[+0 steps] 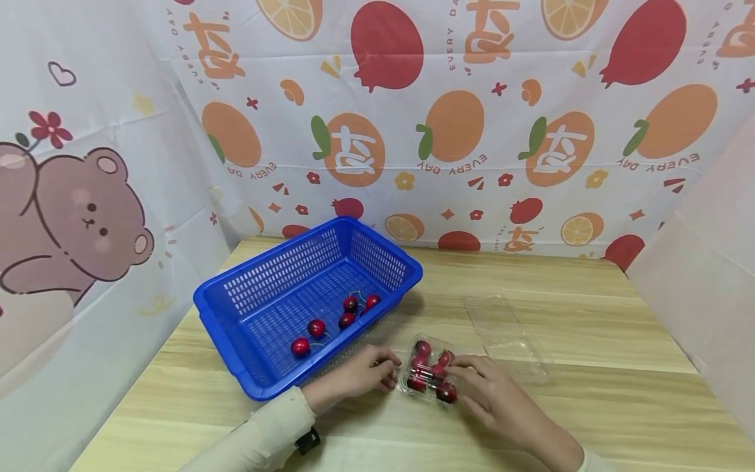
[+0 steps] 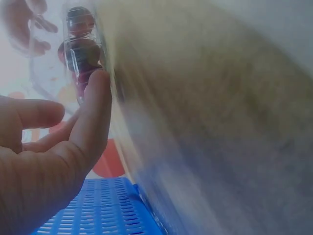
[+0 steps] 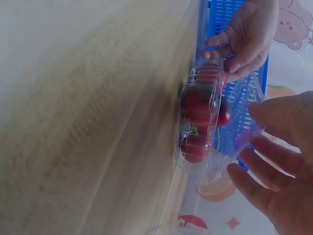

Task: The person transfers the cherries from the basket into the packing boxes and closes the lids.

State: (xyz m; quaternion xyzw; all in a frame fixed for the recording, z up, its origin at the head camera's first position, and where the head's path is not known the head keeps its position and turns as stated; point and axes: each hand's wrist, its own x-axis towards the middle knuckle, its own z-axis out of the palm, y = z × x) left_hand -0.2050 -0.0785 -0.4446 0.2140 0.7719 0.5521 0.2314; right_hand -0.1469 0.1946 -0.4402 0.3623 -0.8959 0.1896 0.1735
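Several red cherries (image 1: 446, 393) lie inside a clear plastic clamshell box (image 1: 404, 387), on the table in front of the basket. My left hand (image 1: 368, 372) is at the box's left end, one fingertip right at its wall in the left wrist view. On the other side is my right hand (image 1: 498, 396), palm toward the box with the fingers spread. In the right wrist view the tilted lid (image 3: 239, 152) stands partly raised over the cherries, and the right fingertips (image 3: 237, 171) meet its edge.
A blue plastic basket (image 1: 227, 357) with several cherries (image 1: 316, 328) stands behind and left of the box. To the right, another clear plastic container (image 1: 513, 341) lies open on the wooden table (image 1: 619, 393). A fruit-printed cloth (image 1: 413, 196) hangs along the back edge.
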